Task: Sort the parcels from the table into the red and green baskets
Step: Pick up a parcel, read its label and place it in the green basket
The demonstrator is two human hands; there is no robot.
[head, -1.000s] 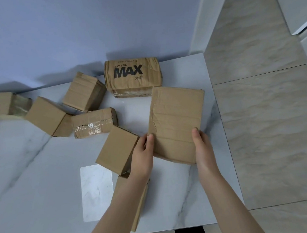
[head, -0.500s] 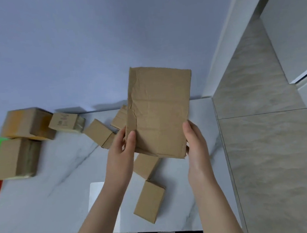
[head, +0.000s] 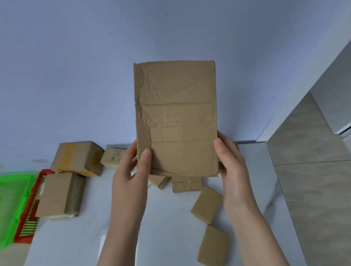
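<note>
Sorting day: off the table's left end, the green basket (head: 4,207) and the red basket (head: 30,215) sit side by side, a boxed parcel (head: 57,194) overlapping the red one's rim in this view. Your left hand (head: 129,181) and right hand (head: 232,163) each grip a lower side edge of the flat creased parcel (head: 178,115), thumbs on its near face. You hold it upright above the marble table (head: 169,231), apparently to check which basket it belongs in, while a small parcel (head: 207,204) lies waiting below.

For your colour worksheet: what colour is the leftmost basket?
The leftmost basket is bright green; head view.
</note>
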